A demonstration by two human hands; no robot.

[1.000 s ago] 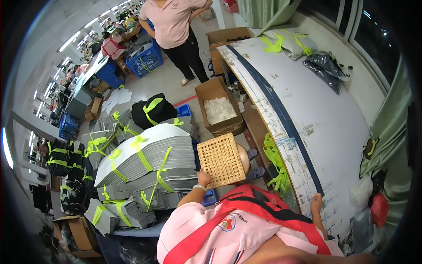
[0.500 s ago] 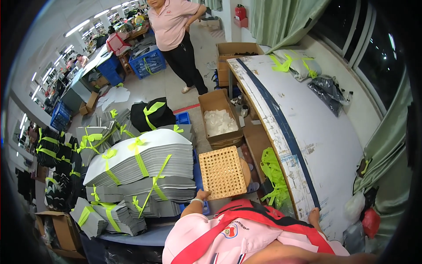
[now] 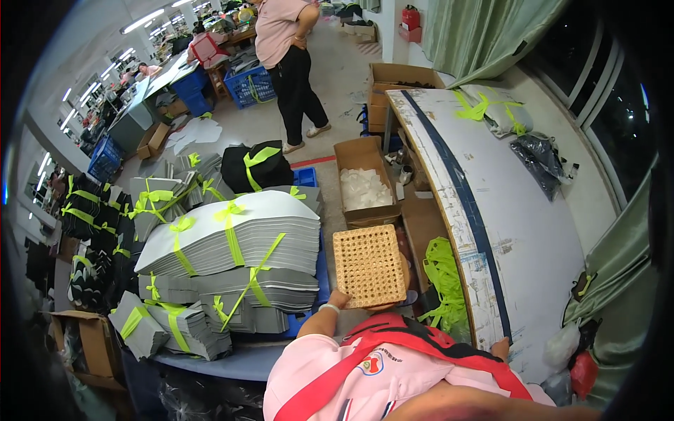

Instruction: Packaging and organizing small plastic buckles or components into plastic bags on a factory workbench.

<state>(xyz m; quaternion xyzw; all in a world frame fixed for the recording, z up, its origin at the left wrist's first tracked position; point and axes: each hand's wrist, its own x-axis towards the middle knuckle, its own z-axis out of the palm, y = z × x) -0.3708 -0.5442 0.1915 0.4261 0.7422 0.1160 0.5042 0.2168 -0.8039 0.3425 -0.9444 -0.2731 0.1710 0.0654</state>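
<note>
Right, left hand (image 3: pixel 339 300) pinches the lower-left edge of the square woven cane stool (image 3: pixel 370 266), held at centre frame, above the floor beside the tied grey sheet bundles (image 3: pixel 232 242). Right hand (image 3: pixel 500 346) rests at the white table (image 3: pixel 519 231) edge, lower right; can't tell whether it's clenched or loose. One-handed edge grip looks marginal, I'd shift the hold nearer the middle and keep it level, clear of the open cardboard box (image 3: pixel 365 181) just above.
</note>
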